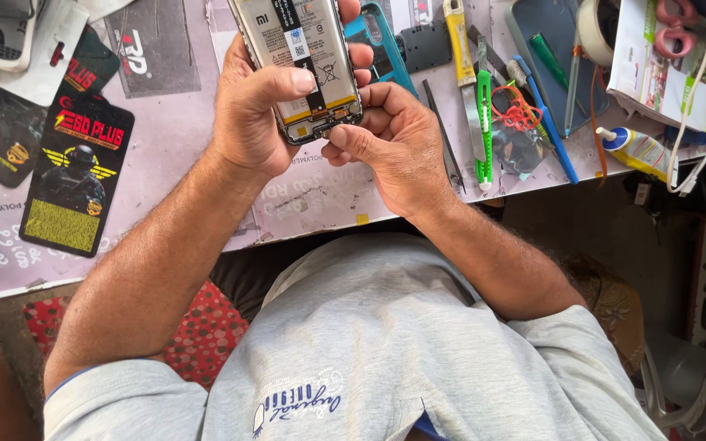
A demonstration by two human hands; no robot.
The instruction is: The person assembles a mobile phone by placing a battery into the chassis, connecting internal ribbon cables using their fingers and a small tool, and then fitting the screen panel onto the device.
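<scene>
An opened smartphone (296,57) with its back cover off shows its pale battery and a black flex strip down the middle. My left hand (255,114) grips it from the left, thumb pressed across the lower battery. My right hand (394,139) is at the phone's bottom edge, thumb and forefinger pinched against the lower board near the charging port. Whether a small part sits between those fingertips cannot be told. The phone is held just above the workbench (312,196).
A teal back cover (386,49) lies right of the phone. Tweezers (447,139), a green-handled knife (484,122), a blue toothbrush (545,114), a glue tube (635,151), scissors and a tape roll lie at the right. Black packets (75,175) lie at the left.
</scene>
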